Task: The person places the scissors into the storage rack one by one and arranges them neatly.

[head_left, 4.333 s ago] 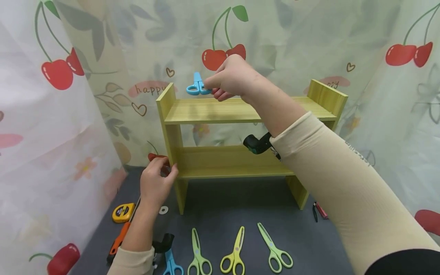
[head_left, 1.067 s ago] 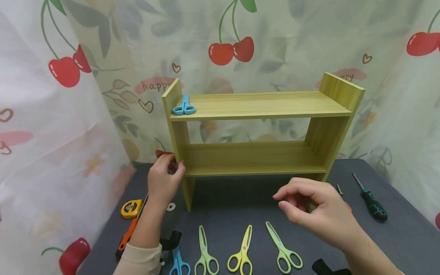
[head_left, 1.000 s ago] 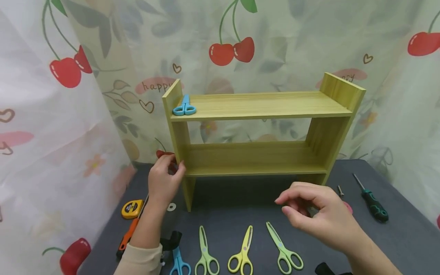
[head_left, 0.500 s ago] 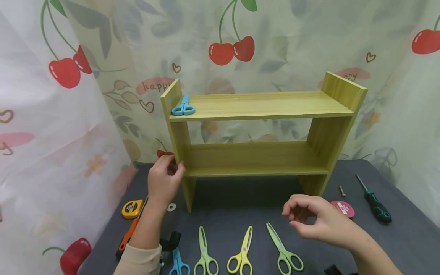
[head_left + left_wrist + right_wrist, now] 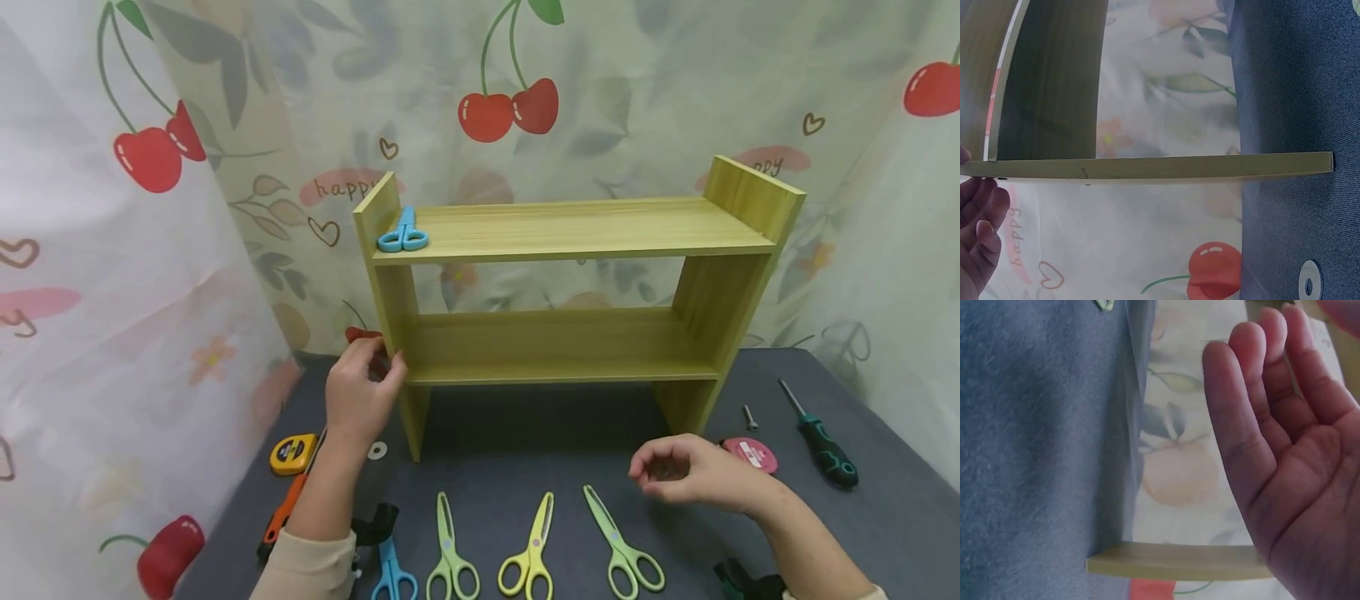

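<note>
My left hand [image 5: 362, 398] grips the left side panel of a two-tier wooden shelf [image 5: 562, 346]. In the left wrist view its fingers [image 5: 982, 203] lie on one side of the panel's edge and the thumb tip shows on the other. Blue scissors [image 5: 403, 232] lie at the left end of the top board, handles toward me. My right hand [image 5: 693, 471] hovers over the table in front of the shelf's right leg, fingers loosely curved and nothing in them. Nearest to it are a pink round tape measure [image 5: 752, 455] and light green scissors [image 5: 624, 550].
Along the front lie more scissors: blue [image 5: 392, 575], green [image 5: 448, 550] and yellow [image 5: 532, 554]. At left are a yellow tape measure [image 5: 291, 455], an orange-handled screwdriver [image 5: 281, 517] and a white washer [image 5: 377, 451]. A bolt [image 5: 750, 418] and dark green screwdriver [image 5: 827, 450] lie right.
My right hand has put the blue scissors on the top board, let go and come down to the right, over the table. My left hand stays on the side panel.
</note>
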Demonstrator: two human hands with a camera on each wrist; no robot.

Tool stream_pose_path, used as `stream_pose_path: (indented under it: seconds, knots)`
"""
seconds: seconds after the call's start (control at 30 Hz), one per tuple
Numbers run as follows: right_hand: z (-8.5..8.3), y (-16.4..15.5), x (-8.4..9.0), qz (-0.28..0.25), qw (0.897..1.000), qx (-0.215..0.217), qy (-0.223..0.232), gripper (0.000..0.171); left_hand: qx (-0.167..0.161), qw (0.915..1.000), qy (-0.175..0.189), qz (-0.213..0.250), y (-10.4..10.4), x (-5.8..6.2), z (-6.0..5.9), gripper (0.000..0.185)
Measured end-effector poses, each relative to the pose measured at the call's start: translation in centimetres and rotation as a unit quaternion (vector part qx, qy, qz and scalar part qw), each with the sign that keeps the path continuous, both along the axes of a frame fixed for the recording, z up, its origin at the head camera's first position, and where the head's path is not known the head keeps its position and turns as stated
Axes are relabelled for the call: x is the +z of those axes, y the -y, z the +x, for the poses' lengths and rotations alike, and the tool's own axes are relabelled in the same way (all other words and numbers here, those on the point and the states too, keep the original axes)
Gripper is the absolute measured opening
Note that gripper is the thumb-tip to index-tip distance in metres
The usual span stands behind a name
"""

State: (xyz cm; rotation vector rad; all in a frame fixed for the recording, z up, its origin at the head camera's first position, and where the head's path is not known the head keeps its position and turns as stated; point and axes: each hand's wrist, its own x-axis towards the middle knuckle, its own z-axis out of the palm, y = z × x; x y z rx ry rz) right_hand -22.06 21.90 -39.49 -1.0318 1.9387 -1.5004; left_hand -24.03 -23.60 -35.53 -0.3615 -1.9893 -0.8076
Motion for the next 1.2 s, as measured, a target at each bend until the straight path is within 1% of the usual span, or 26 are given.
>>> stream_pose_path:
  seconds: [0.13, 0.33, 0.47, 0.67, 0.8, 0.9, 0.97, 1.03, 1.1, 1.2]
  knots:
    - [-0.4, -0.4, -0.6, 0.007, 0.999, 0.015, 0.031, 0.017, 0.002, 1.0, -0.003, 0.001, 0.0, 0.1, 0.0, 0.013]
    - [-0.6, -0.6, -1.5, 0.046, 0.996, 0.038, 0.069, 0.025, 0.004, 1.0, -0.002, 0.001, 0.0, 0.0, -0.1, 0.013]
    - [-0.6, -0.6, -2.1, 0.075, 0.991, 0.05, 0.104, 0.026, 0.005, 1.0, -0.001, 0.001, 0.0, -0.1, 0.0, 0.013]
    - [-0.5, -0.4, -3.1, 0.085, 0.983, 0.065, 0.146, 0.028, 0.006, 1.0, 0.001, -0.003, 0.0, -0.1, 0.0, 0.013]
    - [-0.3, -0.1, -3.7, 0.103, 0.977, 0.066, 0.176, 0.03, 0.003, 1.0, 0.003, -0.005, -0.1, 0.0, 0.0, 0.013]
    - [-0.1, 0.3, -4.0, 0.127, 0.971, 0.068, 0.191, 0.031, 0.008, 0.9999, 0.011, -0.007, -0.1, 0.0, 0.0, 0.013]
    - [0.1, 0.6, -4.0, 0.141, 0.968, 0.067, 0.198, 0.03, 0.014, 0.9998, 0.015, -0.008, -0.1, 0.0, 0.0, 0.013]
    - [0.4, 0.8, -4.0, 0.153, 0.967, 0.062, 0.193, 0.027, 0.018, 0.9996, 0.019, -0.009, -0.1, 0.0, 0.1, 0.013]
    - [0.7, 1.1, -3.9, 0.162, 0.97, 0.05, 0.175, 0.022, 0.019, 0.9996, 0.02, -0.009, -0.1, 0.0, 0.1, 0.013]
    - [1.0, 1.5, -3.8, 0.177, 0.974, 0.027, 0.137, 0.013, 0.019, 0.9996, 0.018, -0.009, -0.1, 0.0, 0.1, 0.013]
